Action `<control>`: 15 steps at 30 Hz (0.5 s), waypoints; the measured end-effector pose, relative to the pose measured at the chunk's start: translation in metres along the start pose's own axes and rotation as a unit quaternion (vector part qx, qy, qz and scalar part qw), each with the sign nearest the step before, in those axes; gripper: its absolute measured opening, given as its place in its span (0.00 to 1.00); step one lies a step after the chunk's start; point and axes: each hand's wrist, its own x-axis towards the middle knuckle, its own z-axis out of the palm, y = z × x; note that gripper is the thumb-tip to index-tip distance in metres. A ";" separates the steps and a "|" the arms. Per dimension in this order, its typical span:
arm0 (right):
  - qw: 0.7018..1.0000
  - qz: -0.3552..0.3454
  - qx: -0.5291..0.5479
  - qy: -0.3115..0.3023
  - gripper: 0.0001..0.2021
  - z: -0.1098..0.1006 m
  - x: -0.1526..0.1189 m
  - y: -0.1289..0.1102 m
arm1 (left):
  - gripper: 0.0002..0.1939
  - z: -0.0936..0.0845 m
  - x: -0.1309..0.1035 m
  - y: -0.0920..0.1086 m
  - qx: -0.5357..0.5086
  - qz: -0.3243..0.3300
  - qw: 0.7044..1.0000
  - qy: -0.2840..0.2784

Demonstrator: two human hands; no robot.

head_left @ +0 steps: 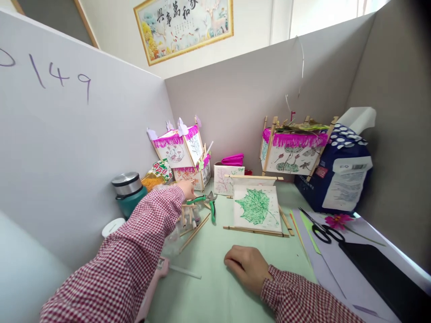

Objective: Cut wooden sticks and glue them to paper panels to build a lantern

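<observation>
green print on pale backing marks the leaf panel (254, 208), the landmark for every place given here. the wooden strips at its far and near edges have their long axes running crosswise, from your left to your right. your right hand (247, 267) lies on the table (191, 300) just on the near side of the leaf panel and is the nearer of your two; its fingers are loosely curled, nothing shows in its hold, and its underside is hidden. your left hand (186, 189) reaches well to the left of the leaf panel, its fingers bent; how far they are open, and whether they grip anything, you cannot tell. between that hand and the leaf panel lie the green-handled cutters (213, 211), one handle pointing left towards your left hand, the other pointing back towards you. the thin sticks (194, 232) lie left of the leaf panel, slanting away from you to the right. the fringed lantern (175, 154) stands left of and beyond the leaf panel.
</observation>
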 end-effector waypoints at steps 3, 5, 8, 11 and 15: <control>1.000 -0.003 0.000 0.000 0.10 0.000 0.000 0.000 | 0.14 0.013 -0.003 0.002 0.029 -0.018 0.999 -0.015; 1.000 -0.003 0.000 0.003 0.10 0.000 0.000 0.001 | 0.15 0.023 -0.001 0.006 0.037 -0.034 0.999 -0.015; 1.000 -0.001 -0.002 0.006 0.10 0.001 0.000 0.001 | 0.15 0.035 0.005 0.011 0.035 -0.050 0.998 -0.013; 1.000 -0.006 0.000 0.009 0.09 0.000 0.000 0.000 | 0.15 0.042 0.011 0.012 0.019 -0.048 0.999 -0.002; 1.000 -0.005 0.012 0.012 0.09 -0.001 0.001 0.000 | 0.14 0.043 0.015 0.010 -0.025 -0.029 0.998 0.054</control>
